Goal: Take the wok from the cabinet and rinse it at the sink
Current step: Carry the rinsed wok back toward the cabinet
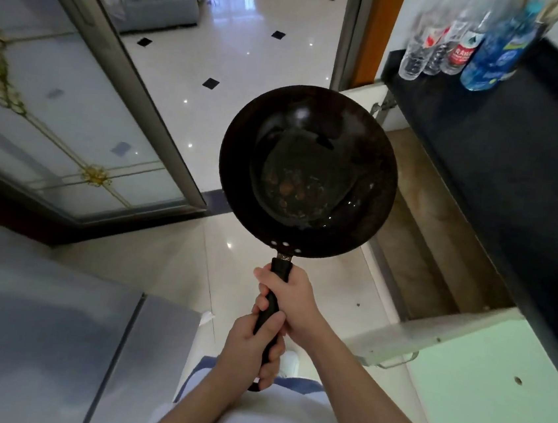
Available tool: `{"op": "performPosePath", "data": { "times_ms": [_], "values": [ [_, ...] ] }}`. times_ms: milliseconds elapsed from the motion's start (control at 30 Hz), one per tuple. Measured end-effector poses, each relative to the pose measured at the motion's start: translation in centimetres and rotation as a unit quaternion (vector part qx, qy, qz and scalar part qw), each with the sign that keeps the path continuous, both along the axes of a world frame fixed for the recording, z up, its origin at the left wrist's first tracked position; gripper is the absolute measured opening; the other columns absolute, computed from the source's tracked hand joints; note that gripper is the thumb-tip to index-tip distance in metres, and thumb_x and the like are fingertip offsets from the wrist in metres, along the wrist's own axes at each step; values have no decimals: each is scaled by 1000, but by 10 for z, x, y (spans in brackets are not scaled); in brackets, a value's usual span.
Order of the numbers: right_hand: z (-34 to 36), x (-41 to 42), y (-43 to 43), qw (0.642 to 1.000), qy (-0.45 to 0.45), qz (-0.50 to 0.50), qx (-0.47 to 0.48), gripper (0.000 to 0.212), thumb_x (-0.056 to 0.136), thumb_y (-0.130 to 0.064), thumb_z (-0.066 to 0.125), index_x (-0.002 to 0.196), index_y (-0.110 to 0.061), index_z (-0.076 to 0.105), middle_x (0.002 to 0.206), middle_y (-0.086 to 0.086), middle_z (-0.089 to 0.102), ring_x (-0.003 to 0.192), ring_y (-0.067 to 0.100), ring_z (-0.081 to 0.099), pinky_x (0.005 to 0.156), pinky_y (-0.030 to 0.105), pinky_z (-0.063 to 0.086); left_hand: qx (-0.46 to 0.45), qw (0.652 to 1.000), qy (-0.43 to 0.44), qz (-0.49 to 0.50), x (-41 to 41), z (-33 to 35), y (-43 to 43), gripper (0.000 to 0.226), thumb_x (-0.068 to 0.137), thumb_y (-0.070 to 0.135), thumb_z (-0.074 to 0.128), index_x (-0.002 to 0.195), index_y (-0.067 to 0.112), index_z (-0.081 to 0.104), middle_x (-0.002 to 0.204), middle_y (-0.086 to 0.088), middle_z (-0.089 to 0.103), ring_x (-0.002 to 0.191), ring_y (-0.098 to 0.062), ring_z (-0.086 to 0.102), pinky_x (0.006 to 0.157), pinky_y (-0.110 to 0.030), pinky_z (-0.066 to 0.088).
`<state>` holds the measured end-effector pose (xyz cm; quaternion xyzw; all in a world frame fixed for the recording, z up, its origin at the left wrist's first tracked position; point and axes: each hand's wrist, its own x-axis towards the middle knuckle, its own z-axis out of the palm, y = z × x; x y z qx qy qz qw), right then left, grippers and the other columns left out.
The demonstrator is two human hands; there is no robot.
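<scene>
A black wok (312, 139) with a dark, spotted inside hangs in mid-air at the centre of the head view, level, above the tiled floor. Its long black handle runs back toward me. My right hand (290, 302) grips the handle nearer the bowl. My left hand (252, 350) grips the handle's end, just below the right hand. An open cabinet (433, 234) under the black counter shows its brown inside at the right, beside the wok. No sink is in view.
A black counter (516, 167) runs along the right, with several plastic bottles (460, 41) at its far end. The pale cabinet door (430, 334) swings out at lower right. A glass sliding door (75, 103) stands at left, a grey appliance (50, 342) at lower left.
</scene>
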<state>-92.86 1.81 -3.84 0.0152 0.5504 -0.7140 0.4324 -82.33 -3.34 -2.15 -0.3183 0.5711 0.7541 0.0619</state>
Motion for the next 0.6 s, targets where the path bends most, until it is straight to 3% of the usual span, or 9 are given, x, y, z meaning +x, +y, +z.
{"op": "performPosePath", "data": {
  "times_ms": [267, 600],
  "values": [
    [-3, -72, -4, 997, -8, -70, 13, 14, 98, -6, 61, 87, -6, 51, 58, 2, 54, 45, 15, 53, 50, 30, 53, 57, 996, 1, -66, -80, -7, -20, 28, 96, 22, 51, 77, 1, 46, 50, -10, 45, 27, -15, 34, 30, -20, 31],
    [0, -188, -33, 973, -21, -230, 21, 13, 99, -6, 60, 89, -8, 51, 60, 1, 53, 47, 14, 52, 54, 33, 56, 62, 972, 1, -228, -224, -9, -78, 29, 95, 27, 53, 81, 3, 48, 51, -8, 46, 30, -16, 34, 32, -21, 31]
  ]
}}
